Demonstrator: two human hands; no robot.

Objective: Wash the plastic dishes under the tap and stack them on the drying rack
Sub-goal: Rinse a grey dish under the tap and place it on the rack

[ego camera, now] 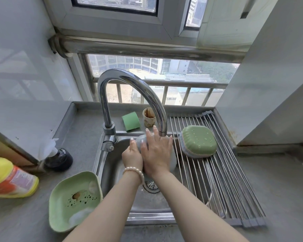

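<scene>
Over the steel sink (112,172), both hands hold a pale grey-blue plastic dish (173,159) under the chrome tap (129,81). My left hand (131,157) grips its left edge; my right hand (157,151) lies flat across it and hides most of it. A stack of dishes with a green one on top (198,140) lies upside down and wet on the roll-up drying rack (222,186) at the right. A dirty green dish (73,199) with dark spots sits on the counter at the sink's left.
A green sponge (131,121) and a stained paper cup (148,117) stand behind the sink. A dark spray bottle (58,158) and a yellow-orange detergent bottle (9,179) rest at the left. Walls close in on both sides; a window lies behind.
</scene>
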